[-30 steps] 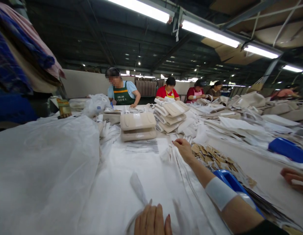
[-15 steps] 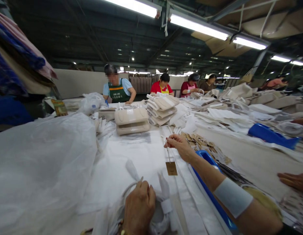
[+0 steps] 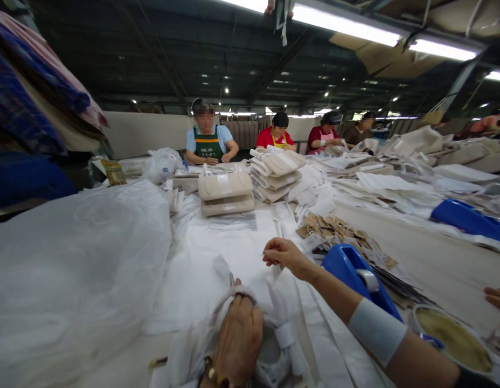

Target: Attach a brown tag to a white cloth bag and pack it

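Note:
My left hand [image 3: 238, 339] is closed on a pale strap loop [image 3: 240, 291], low in the middle of the view. Around it lies pale fabric and clear plastic; its fingertips are partly hidden. To the upper right, my right hand [image 3: 284, 257] hangs above white sheeting with thumb and fingers pinched together. They hold the thin string of a hang tag; the brown card itself does not show now. A pile of brown hang tags [image 3: 334, 229] lies just beyond my right forearm.
A blue tape dispenser [image 3: 361, 277] and a round tub [image 3: 452, 337] stand to the right. Folded beige pieces [image 3: 226, 194] are stacked ahead. A large plastic sheet [image 3: 80, 258] covers the left side. Several co-workers sit across the table; another person's hand [image 3: 496, 297] is at the right edge.
My right hand has come lower and nearer to my left hand; the brown tag that dangled from it no longer shows. My left hand has moved slightly on the strap. The view has turned left.

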A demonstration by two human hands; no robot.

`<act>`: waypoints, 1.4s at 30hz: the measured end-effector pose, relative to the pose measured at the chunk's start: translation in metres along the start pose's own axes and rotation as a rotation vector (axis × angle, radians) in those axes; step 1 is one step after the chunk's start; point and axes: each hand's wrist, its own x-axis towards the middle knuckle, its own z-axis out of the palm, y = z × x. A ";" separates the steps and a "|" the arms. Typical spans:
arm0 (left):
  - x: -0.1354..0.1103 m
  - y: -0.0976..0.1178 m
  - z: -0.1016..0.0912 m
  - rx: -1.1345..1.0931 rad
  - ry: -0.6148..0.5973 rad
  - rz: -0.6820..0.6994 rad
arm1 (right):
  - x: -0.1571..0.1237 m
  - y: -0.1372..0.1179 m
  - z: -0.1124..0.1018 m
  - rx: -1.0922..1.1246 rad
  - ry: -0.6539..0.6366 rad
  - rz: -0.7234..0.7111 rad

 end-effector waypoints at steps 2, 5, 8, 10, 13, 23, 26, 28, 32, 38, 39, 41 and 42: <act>-0.002 0.000 0.001 -0.082 0.121 -0.037 | 0.006 0.015 0.012 -0.045 -0.107 0.073; -0.001 -0.001 0.003 -0.321 0.162 -0.207 | 0.011 0.027 0.028 -0.099 -0.304 0.188; 0.002 -0.003 0.004 -0.513 0.128 -0.373 | 0.009 0.030 0.036 -0.101 -0.429 0.268; 0.005 -0.004 0.002 -0.587 0.092 -0.484 | 0.005 0.030 0.038 -0.071 -0.458 0.284; 0.009 -0.004 -0.005 -0.607 0.045 -0.592 | 0.000 0.027 0.038 -0.026 -0.468 0.286; 0.006 -0.001 -0.013 -0.469 0.035 -0.626 | -0.005 0.016 0.036 -0.152 -0.504 0.278; 0.003 0.001 -0.012 -0.358 0.092 -0.622 | -0.004 0.014 0.031 -0.311 -0.517 0.247; 0.002 0.000 -0.013 -0.428 0.138 -0.646 | -0.004 0.011 0.028 -0.460 -0.519 0.198; 0.003 -0.006 -0.017 -0.823 0.200 -0.741 | -0.006 0.007 0.021 -0.786 -0.507 0.059; 0.005 -0.014 -0.017 -0.984 0.232 -0.846 | -0.012 0.002 0.019 -1.022 -0.517 -0.089; 0.005 -0.014 -0.017 -0.998 0.216 -0.870 | -0.012 0.001 0.019 -1.023 -0.521 -0.104; 0.006 -0.015 -0.018 -1.025 0.223 -0.905 | -0.013 -0.002 0.017 -1.017 -0.519 -0.124; 0.006 -0.015 -0.019 -1.038 0.244 -0.919 | -0.012 -0.003 0.017 -1.013 -0.514 -0.126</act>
